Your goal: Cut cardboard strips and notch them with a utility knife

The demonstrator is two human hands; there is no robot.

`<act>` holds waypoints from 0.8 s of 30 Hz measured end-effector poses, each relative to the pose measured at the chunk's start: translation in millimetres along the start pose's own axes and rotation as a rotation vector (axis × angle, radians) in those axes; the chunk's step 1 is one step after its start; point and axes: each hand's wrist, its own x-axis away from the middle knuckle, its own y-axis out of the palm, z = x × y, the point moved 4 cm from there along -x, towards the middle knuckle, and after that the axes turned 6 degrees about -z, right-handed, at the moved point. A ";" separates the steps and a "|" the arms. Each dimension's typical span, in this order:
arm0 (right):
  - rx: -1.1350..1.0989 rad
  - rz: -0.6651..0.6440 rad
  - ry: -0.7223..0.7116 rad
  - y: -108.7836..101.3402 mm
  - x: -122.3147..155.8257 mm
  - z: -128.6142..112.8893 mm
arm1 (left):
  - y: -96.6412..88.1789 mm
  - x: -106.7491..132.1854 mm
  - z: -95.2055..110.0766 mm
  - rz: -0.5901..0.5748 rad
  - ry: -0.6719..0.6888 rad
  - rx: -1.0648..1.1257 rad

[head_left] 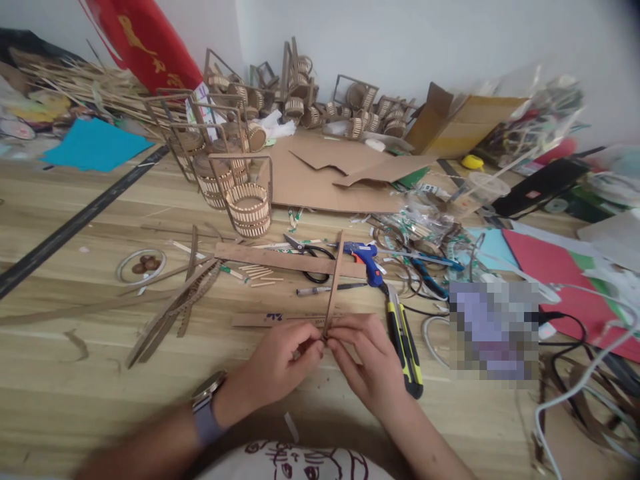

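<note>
My left hand (283,360), with a watch on its wrist, and my right hand (365,363) meet at the near end of a thin cardboard strip (334,283). Both pinch that end between fingertips. The strip runs away from me, crossing over a wider cardboard strip (260,257) and a flat strip (260,320) lying on the wooden table (75,373). A yellow and black utility knife (406,343) lies just right of my right hand. A blue glue gun (365,257), scissors (307,250) and a pen (320,290) sit beyond the strips.
Small woven cardboard baskets in frames (247,207) stand behind the strips, with more heaped at the wall (300,100). Cardboard sheets (340,170), loose brown strips (175,303), a black ruler (75,223), coloured paper (555,267), cables (575,393) and a blurred patch crowd the table.
</note>
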 end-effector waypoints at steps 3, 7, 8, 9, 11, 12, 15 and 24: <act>0.011 0.028 0.009 1.4 0.4 -3.3 | 0.7 -1.6 -0.5 -0.017 -0.021 0.038; -0.021 0.035 0.031 3.6 0.3 -5.2 | 3.0 -4.2 -4.2 -0.055 -0.028 0.099; -0.033 0.034 0.042 4.1 0.3 -5.1 | 3.7 -4.5 -5.1 -0.069 -0.031 0.111; -0.044 0.035 0.055 4.5 0.3 -4.9 | 4.4 -4.6 -5.9 -0.080 -0.035 0.121; -0.054 0.039 0.071 5.4 0.4 -4.9 | 5.4 -4.2 -6.6 -0.090 -0.049 0.141; -0.053 0.041 0.074 5.9 0.6 -5.2 | 5.7 -3.9 -6.5 -0.088 -0.057 0.148; -0.041 0.054 0.083 7.3 1.4 -6.1 | 6.4 -2.8 -4.9 -0.082 -0.080 0.157; 0.020 0.078 0.073 7.6 1.4 -9.4 | 6.8 -1.3 -4.7 -0.058 -0.118 0.077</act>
